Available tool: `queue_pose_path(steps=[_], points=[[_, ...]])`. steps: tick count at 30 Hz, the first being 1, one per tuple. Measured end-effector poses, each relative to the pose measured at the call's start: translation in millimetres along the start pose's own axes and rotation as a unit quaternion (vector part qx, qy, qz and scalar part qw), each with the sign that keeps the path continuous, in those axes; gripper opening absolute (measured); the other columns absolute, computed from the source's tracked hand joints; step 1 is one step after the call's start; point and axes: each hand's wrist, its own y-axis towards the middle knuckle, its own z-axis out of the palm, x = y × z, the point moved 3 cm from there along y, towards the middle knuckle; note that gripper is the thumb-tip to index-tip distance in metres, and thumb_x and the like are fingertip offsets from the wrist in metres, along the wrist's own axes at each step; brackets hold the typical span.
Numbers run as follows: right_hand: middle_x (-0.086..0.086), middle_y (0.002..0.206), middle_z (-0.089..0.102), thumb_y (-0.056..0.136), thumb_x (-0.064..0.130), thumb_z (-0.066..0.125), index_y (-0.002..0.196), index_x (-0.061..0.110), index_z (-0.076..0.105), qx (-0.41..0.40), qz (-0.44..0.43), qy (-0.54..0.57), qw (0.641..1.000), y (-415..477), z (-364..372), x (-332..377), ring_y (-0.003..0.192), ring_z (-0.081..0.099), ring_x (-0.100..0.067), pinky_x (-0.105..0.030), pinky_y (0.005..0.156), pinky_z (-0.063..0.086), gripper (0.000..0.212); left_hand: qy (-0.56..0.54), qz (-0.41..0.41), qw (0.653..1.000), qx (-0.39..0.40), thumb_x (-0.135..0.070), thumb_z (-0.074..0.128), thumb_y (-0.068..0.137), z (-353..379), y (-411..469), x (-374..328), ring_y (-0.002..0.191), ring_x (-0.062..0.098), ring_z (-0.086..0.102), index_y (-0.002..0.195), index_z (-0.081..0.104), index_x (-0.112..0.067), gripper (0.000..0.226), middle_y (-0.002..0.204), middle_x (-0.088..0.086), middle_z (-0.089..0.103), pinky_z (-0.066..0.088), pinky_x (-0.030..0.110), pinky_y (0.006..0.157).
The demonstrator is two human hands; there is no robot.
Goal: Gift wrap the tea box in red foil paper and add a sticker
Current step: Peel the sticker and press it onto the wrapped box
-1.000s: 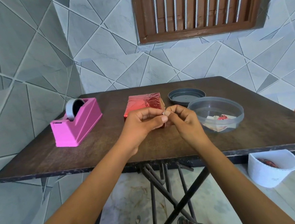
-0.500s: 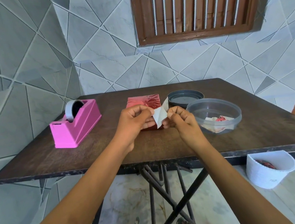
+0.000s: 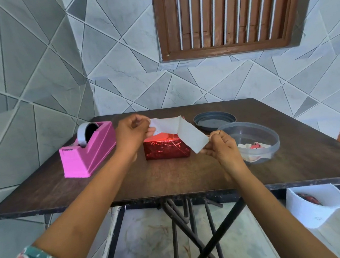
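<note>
The tea box wrapped in red foil (image 3: pixel 166 149) lies in the middle of the brown table (image 3: pixel 169 177). Just above it, both hands stretch a white sticker sheet (image 3: pixel 180 130) that is peeling apart into two layers. My left hand (image 3: pixel 131 133) pinches the left end of the upper layer. My right hand (image 3: pixel 220 146) pinches the lower right corner of the other layer. The sheet hides the box's top rear edge.
A pink tape dispenser (image 3: pixel 86 153) stands left of the box. A grey lid (image 3: pixel 214 120) and a clear round container (image 3: pixel 255 140) with paper scraps sit to the right. A white bin (image 3: pixel 314 207) stands on the floor under the table's right edge.
The hands were close together pinching a small folded sheet; they have drawn apart, left hand up and left, right hand down and right, opening the sheet into two layers.
</note>
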Motion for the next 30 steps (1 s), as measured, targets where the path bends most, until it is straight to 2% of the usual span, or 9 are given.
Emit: queue_pose_path(steps=[5, 8, 12, 18, 21, 24, 26, 28, 30], points=[[-0.009, 0.071, 0.057, 0.097, 0.012, 0.043, 0.082, 0.006, 0.046, -0.046, 0.049, -0.039, 0.997, -1.8, -12.6, 0.1, 0.056, 0.056, -0.009, -0.012, 0.045, 0.047, 0.017, -0.05, 0.002, 0.997, -0.05, 0.001, 0.055, 0.089, -10.9, 16.1, 6.7, 0.07, 0.015, 0.064, 0.074, 0.059, -0.009, 0.019, 0.073, 0.009, 0.061, 0.055, 0.019, 0.07], [-0.008, 0.057, 0.058, 0.093, 0.014, 0.051, 0.077, 0.008, 0.046, -0.058, 0.058, -0.181, 0.98, -0.8, -27.0, -2.5, 0.042, 0.054, -0.007, -0.017, 0.047, 0.048, 0.018, -0.06, 0.014, 0.996, -0.06, 0.002, 0.055, 0.088, -13.5, 19.2, 8.5, 0.074, 0.017, 0.064, 0.073, 0.061, -0.011, 0.02, 0.073, 0.006, 0.063, 0.055, 0.026, 0.078], [-0.008, 0.067, 0.058, 0.086, 0.012, 0.059, 0.074, 0.01, 0.048, -0.072, 0.006, -0.447, 0.892, 0.8, -39.0, -3.3, 0.064, 0.058, -0.019, -0.03, 0.066, 0.049, 0.016, -0.035, 0.065, 0.997, 0.0, 0.003, 0.056, 0.088, -2.4, 11.6, 4.6, 0.079, 0.017, 0.064, 0.077, 0.062, -0.014, 0.021, 0.078, 0.005, 0.065, 0.054, 0.026, 0.081], [-0.011, 0.095, 0.067, 0.091, 0.01, 0.055, 0.107, 0.008, 0.059, -0.067, -0.053, -0.607, 0.79, 3.9, -35.8, -9.0, 0.084, 0.065, -0.024, -0.034, 0.08, 0.055, 0.016, 0.047, 0.135, 0.987, 0.071, 0.006, 0.063, 0.081, 4.6, 3.8, -1.5, 0.072, -0.004, 0.061, 0.077, 0.066, -0.021, 0.028, 0.087, -0.013, 0.07, 0.047, 0.01, 0.072], [-0.01, 0.104, 0.067, 0.094, 0.01, 0.05, 0.112, 0.011, 0.064, -0.039, -0.047, -0.689, 0.722, 4.4, -30.8, -8.9, 0.091, 0.066, -0.023, -0.032, 0.084, 0.054, 0.022, 0.056, 0.164, 0.978, 0.114, 0.009, 0.063, 0.08, 3.9, -2.5, -4.5, 0.083, -0.001, 0.065, 0.08, 0.067, -0.017, 0.027, 0.099, -0.004, 0.069, 0.048, 0.011, 0.076], [-0.008, 0.104, 0.068, 0.096, 0.013, 0.049, 0.111, 0.013, 0.065, -0.034, -0.059, -0.721, 0.69, 1.6, -23.9, -3.4, 0.091, 0.066, -0.021, -0.03, 0.082, 0.054, 0.022, 0.053, 0.178, 0.973, 0.14, 0.011, 0.062, 0.079, -0.1, -3.7, -0.6, 0.091, 0.004, 0.067, 0.079, 0.07, -0.021, 0.033, 0.096, -0.01, 0.07, 0.048, 0.012, 0.077], [-0.007, 0.097, 0.069, 0.095, 0.02, 0.05, 0.106, 0.014, 0.067, -0.056, -0.1, -0.674, 0.73, 0.2, -17.7, 4.0, 0.086, 0.066, -0.021, -0.031, 0.079, 0.055, 0.021, 0.048, 0.192, 0.969, 0.148, 0.01, 0.063, 0.078, -2.6, -3.8, 1.7, 0.094, 0.007, 0.067, 0.076, 0.072, -0.03, 0.041, 0.094, -0.011, 0.071, 0.049, 0.014, 0.077], [-0.004, 0.085, 0.07, 0.092, 0.028, 0.055, 0.096, 0.013, 0.071, -0.068, -0.098, -0.508, 0.853, 2.1, -9.1, 12.0, 0.078, 0.065, -0.019, -0.032, 0.073, 0.054, 0.022, 0.041, 0.204, 0.966, 0.154, 0.0, 0.065, 0.076, -4.2, -3.9, 2.7, 0.097, 0.01, 0.067, 0.077, 0.073, -0.033, 0.035, 0.097, -0.009, 0.071, 0.051, 0.016, 0.078], [-0.002, 0.076, 0.068, 0.09, 0.033, 0.06, 0.085, 0.012, 0.07, -0.038, 0.005, -0.241, 0.97, 8.3, 5.1, 20.1, 0.07, 0.063, -0.016, -0.025, 0.062, 0.052, 0.023, 0.038, 0.207, 0.965, 0.158, -0.017, 0.064, 0.073, -5.8, -3.5, 2.2, 0.097, 0.01, 0.067, 0.079, 0.072, -0.034, 0.021, 0.1, -0.007, 0.071, 0.052, 0.017, 0.08]])
